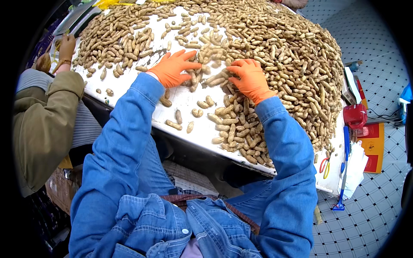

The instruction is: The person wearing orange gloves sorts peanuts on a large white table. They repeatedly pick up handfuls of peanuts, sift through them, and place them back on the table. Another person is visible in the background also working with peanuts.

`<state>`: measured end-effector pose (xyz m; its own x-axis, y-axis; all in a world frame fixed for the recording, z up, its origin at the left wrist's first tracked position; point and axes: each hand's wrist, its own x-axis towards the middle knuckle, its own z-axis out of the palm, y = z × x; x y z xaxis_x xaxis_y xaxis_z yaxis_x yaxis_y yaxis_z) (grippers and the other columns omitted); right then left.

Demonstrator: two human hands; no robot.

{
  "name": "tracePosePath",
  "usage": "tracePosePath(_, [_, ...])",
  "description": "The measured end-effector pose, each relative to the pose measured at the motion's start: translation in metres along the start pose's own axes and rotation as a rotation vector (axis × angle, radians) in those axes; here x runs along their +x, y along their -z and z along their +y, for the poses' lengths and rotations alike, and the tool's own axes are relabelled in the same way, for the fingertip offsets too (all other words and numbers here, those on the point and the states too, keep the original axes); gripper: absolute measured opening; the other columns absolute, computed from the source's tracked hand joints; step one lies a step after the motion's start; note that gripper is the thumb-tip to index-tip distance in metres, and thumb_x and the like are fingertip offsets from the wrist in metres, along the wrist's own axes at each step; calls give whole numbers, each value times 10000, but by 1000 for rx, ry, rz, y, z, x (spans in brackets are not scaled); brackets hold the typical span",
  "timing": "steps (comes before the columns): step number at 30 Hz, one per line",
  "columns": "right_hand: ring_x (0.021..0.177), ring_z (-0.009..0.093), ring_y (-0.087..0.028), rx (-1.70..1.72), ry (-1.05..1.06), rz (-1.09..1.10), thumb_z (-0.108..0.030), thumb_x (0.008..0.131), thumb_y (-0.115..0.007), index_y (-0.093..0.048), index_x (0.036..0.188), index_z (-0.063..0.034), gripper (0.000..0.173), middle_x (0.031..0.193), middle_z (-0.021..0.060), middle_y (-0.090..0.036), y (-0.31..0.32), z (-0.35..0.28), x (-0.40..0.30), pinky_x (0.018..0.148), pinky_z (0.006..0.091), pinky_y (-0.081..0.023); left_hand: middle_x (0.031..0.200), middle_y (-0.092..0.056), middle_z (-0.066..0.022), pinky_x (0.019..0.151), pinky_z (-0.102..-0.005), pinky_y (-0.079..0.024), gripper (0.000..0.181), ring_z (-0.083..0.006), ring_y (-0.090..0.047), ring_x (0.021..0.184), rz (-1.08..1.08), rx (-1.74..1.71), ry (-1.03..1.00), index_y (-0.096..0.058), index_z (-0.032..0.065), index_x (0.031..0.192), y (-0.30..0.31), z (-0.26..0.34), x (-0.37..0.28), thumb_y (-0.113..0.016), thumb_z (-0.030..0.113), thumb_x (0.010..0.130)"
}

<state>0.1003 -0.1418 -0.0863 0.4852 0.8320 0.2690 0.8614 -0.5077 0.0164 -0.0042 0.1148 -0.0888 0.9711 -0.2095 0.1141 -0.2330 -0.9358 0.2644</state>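
Observation:
My left hand point(174, 68), in an orange glove, is spread over a few unshelled peanuts point(194, 80) on the white tabletop point(163, 111). Its fingers are apart and point right. Opposite it, my right hand point(250, 79), gloved alike, rests at the left edge of a large peanut heap point(300, 64). Its fingers are bent, with a gap between thumb and forefinger, and I see nothing gripped. Between my hands some peanuts point(214, 51) look blurred. Loose peanuts point(174, 124) lie nearer the table's front edge.
Another person's hand point(66, 48) is at the table's left side, beside a second peanut pile point(111, 42). At the right are red-and-yellow-handled scissors or pliers point(325, 166), a red mug point(355, 115), a blue long-handled tool point(345, 161) and white paper point(354, 167). Tiled floor point(364, 232) lies beyond.

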Motion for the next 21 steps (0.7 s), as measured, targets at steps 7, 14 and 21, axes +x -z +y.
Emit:
tracePosePath(7, [904, 293, -573, 96, -222, -335, -301, 661, -733, -647, 937, -108, 348, 919, 101, -596, 8, -28, 22, 759, 380, -479, 1183, -563, -72, 892, -310, -439, 334, -202, -543, 1062, 281, -1637, 226, -550, 26, 1175, 34, 73, -17, -490, 245, 930])
tracePosePath(14, [808, 311, -608, 184, -298, -398, -259, 667, -691, -643, 825, -52, 265, 829, 139, -636, -7, -11, 29, 731, 386, -486, 1121, -549, -92, 866, -332, -460, 332, -211, -536, 1005, 175, -2209, 645, -535, 5, 1155, -21, 55, -18, -493, 240, 923])
tracePosePath(21, [778, 190, -631, 587, -373, -352, -238, 726, -711, -668, 896, -24, 277, 841, 115, -665, 41, -27, 44, 712, 300, -497, 1189, -485, -152, 979, -419, -409, 403, -278, -490, 1092, 113, -2398, 815, -467, -24, 1203, -23, 69, -15, -475, 277, 935])
